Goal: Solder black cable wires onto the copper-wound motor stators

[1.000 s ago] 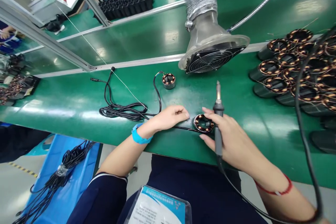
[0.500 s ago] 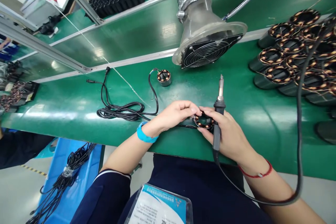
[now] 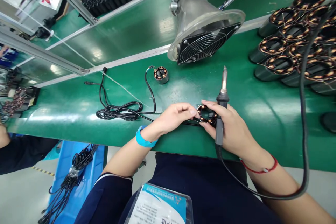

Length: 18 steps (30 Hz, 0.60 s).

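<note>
A small stator with copper windings [image 3: 206, 113] lies on the green bench [image 3: 262, 112] between both hands. My left hand [image 3: 175, 116] has its fingers pinched at the stator's left edge, where a thin black wire leads off. My right hand [image 3: 231, 131] steadies the stator's right side and grips a soldering iron [image 3: 221, 106], tip pointing up and away from the work. The iron's black cord [image 3: 301, 119] loops off to the right.
A second stator [image 3: 160, 74] with a coiled black cable [image 3: 118, 109] lies to the left. A fume extractor fan [image 3: 207, 42] hangs just behind. Several wound stators [image 3: 294, 45] are stacked at right. Black cables fill a blue bin [image 3: 70, 178] below left.
My left hand moved from lying on the bench to pinching at the stator's left edge. The right hand with the iron stayed at the stator. The view shifted slightly.
</note>
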Available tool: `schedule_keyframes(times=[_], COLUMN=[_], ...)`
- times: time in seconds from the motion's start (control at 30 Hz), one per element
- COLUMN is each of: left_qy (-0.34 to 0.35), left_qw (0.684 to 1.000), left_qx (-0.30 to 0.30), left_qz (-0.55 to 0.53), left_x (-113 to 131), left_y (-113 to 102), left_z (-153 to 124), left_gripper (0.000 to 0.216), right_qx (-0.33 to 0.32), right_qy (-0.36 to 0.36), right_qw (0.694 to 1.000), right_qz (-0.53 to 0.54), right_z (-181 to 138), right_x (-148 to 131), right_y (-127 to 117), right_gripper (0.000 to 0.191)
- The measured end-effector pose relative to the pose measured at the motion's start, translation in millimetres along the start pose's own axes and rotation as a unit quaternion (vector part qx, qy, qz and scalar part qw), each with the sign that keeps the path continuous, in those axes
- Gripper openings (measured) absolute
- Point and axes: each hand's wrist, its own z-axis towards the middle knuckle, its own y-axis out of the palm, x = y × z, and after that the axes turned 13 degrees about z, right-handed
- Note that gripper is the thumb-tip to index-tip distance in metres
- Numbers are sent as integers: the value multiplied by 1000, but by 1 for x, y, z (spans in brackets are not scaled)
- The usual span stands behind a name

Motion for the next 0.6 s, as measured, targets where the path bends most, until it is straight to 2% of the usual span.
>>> schedule_keyframes(times=[0.13,0.23,0.3,0.4,0.43,0.53,0.6], left_qy=[13,60,70,56,49,25,29], left_qw=[992,980,982,989,990,989,959], left_qx=[9,14,-12,-97,-104,-36,15], left_qz=[122,191,173,92,77,144,281], left_x=[-8,-9,-7,-5,-5,-6,-7], left_y=[-3,-5,-5,0,1,7,12], left_z=[-12,-18,-16,-8,-6,-4,-5], left_gripper=[19,15,19,21,22,21,21], right_qx=[2,-5,-9,-10,-2,37,45], right_qy=[16,30,28,17,16,19,22], right_qw=[1000,1000,1000,1000,1000,999,998], right_qz=[3,5,2,1,1,10,31], right_z=[0,0,0,-1,-2,-3,-3], right_x=[0,1,1,4,4,6,7], right_y=[-1,-2,-2,-4,-4,-6,-7], right_gripper=[43,44,45,48,50,59,64])
